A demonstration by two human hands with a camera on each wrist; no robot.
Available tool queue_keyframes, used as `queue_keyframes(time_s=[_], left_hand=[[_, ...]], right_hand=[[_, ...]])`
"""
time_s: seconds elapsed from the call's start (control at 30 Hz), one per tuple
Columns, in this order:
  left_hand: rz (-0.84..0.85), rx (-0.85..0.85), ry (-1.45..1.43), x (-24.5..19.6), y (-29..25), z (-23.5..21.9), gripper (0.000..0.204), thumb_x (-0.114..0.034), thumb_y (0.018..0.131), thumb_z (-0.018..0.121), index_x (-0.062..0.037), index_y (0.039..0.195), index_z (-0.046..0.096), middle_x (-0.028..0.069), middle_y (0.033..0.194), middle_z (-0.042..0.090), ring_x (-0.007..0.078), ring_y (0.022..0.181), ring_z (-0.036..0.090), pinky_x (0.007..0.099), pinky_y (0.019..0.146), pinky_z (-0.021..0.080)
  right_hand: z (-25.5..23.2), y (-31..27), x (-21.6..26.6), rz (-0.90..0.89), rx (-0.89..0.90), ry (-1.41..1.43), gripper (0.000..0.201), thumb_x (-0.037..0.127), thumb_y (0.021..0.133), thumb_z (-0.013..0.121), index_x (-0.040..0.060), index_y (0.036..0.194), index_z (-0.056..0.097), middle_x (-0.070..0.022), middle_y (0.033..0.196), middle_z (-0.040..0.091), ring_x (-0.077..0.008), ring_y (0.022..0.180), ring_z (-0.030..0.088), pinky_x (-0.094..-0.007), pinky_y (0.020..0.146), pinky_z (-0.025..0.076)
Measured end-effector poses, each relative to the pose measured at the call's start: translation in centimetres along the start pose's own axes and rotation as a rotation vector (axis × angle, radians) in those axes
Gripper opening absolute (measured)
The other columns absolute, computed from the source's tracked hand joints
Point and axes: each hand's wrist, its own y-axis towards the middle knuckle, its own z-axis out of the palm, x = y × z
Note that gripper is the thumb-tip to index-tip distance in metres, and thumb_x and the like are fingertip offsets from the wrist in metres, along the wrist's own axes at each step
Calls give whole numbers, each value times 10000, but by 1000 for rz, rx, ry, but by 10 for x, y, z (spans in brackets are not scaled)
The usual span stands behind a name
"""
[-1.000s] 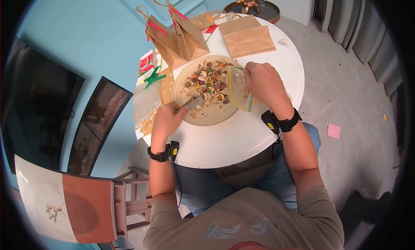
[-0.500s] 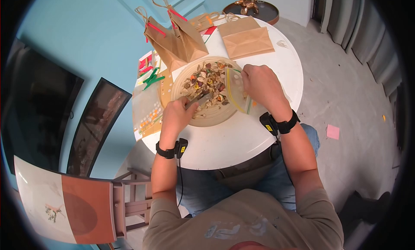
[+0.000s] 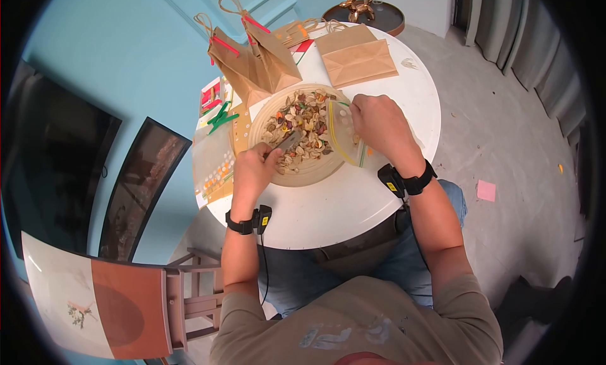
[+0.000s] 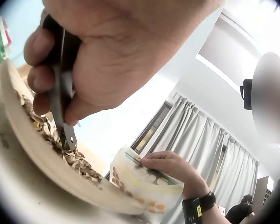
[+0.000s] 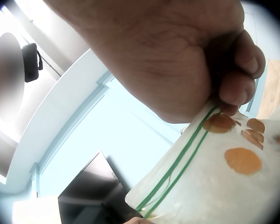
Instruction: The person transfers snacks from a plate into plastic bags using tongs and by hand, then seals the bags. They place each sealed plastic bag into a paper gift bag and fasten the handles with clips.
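Note:
My left hand (image 3: 252, 174) grips a pair of metal tongs (image 4: 60, 95), their tips down among dried potpourri pieces (image 3: 310, 119). The mix of petals, brown slices and a few orange and dark bits lies on a round beige plate (image 3: 303, 179) with a raised rim. At the plate's right side, my right hand (image 3: 385, 122) pinches a clear zip bag (image 3: 341, 133) by its top edge. Green seal lines and orange dots show on the bag (image 5: 242, 161) in the right wrist view. The bag's lower part hangs over the plate's right rim.
Two standing paper bags (image 3: 252, 65) with red strips are behind the plate, and a flat paper bag (image 3: 356, 56) lies at the back right. Green clips (image 3: 221, 119) and another dotted zip bag (image 3: 213, 157) lie on the left of the white table (image 3: 315, 223).
My left hand moved right and in over the plate with the tongs, then drew back slightly left. My right hand keeps its hold on the zip bag, almost still.

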Motion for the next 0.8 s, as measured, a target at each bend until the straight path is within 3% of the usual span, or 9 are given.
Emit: queue_keyframes(time_s=[0.2, 0.33, 0.4, 0.47, 0.57, 0.67, 0.8], left_hand=[[-3, -74, -49, -35, -2, -39, 288, -271, 992, 859, 9, 961, 801, 231, 799, 761, 416, 710, 748, 459, 670, 579], [67, -70, -139, -67, -9, -38, 284, -281, 985, 863, -3, 985, 807, 223, 763, 743, 411, 695, 741, 462, 661, 575], [226, -6, -49, -80, -12, -26, 281, -256, 990, 862, 18, 1017, 802, 192, 782, 769, 292, 630, 718, 393, 629, 543], [272, 27, -22, -81, -14, -22, 286, -272, 974, 874, 1, 1013, 801, 177, 793, 782, 307, 646, 737, 403, 631, 551], [57, 12, -32, -82, -15, -34, 353, -328, 936, 900, 6, 983, 798, 206, 796, 779, 329, 669, 756, 418, 653, 572], [27, 2, 127, -56, -12, -32, 374, -345, 941, 890, 14, 969, 792, 224, 791, 775, 352, 690, 769, 432, 656, 580], [157, -10, 158, -52, -18, -6, 421, -369, 951, 872, 30, 994, 747, 224, 726, 727, 429, 700, 752, 495, 663, 593]], right_hand=[[0, 0, 3, 4, 12, 17, 219, 94, 984, 644, -37, 912, 804, -308, 832, 746, -484, 782, 758, -551, 784, 607], [0, 0, 4, 31, 32, -8, 223, 117, 990, 660, -34, 913, 805, -302, 850, 755, -481, 802, 763, -544, 799, 610], [-5, -1, 7, 34, 20, 4, 227, 131, 994, 670, -33, 914, 804, -302, 847, 754, -481, 802, 762, -542, 802, 611], [-5, -1, 6, 33, 6, 17, 233, 145, 999, 679, -33, 914, 803, -302, 845, 753, -481, 802, 761, -540, 805, 612], [-6, 2, -2, 47, -10, 13, 243, 167, 1003, 693, -33, 913, 797, -305, 835, 748, -482, 799, 761, -543, 808, 613], [-9, 2, -3, 45, -22, 10, 248, 159, 1007, 680, -36, 899, 789, -308, 826, 745, -483, 796, 761, -550, 810, 612], [-7, 3, -6, 48, -22, 11, 249, 146, 1046, 663, -32, 956, 811, -302, 847, 740, -488, 796, 737, -539, 808, 599]])
